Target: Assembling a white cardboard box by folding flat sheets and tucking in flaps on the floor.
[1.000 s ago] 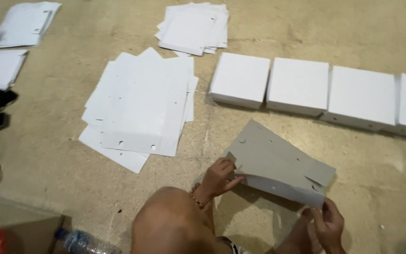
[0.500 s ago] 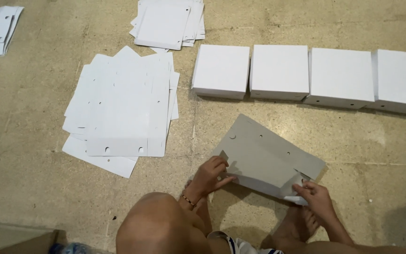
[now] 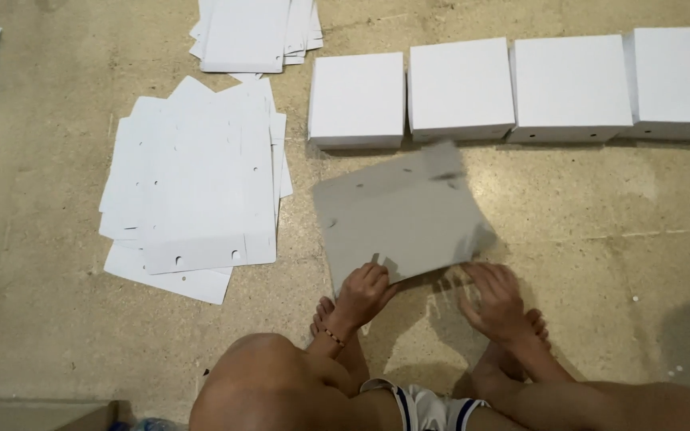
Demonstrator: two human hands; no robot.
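- Grey card sheet (image 3: 401, 215) is lying on the floor (image 3: 584, 239) right in front of your feet, just below the row of white boxes (image 3: 513, 88) and apart from them.
- Your left hand (image 3: 363, 294) is at the sheet's near edge, fingers curled in together over a small tab at that edge. Looks like you're pinching it between thumb and fingers, though the grip itself is partly hidden under your knuckles.
- Your right hand (image 3: 495, 297) sits just off the sheet's near right corner, fingers a bit spread and bent. It's motion-blurred, so I can't tell whether it's actually touching the card or holding anything.
- The sheet's long axis runs roughly left to right, tilted so the right end sits farther from you than the left. Grey face is up, and the far right corner is blurry.
- To your left there's a messy stack of flat white sheets (image 3: 193, 191) with small holes, well apart from the grey one.
- Another white stack (image 3: 253, 32) sits farther out, left of the boxes.
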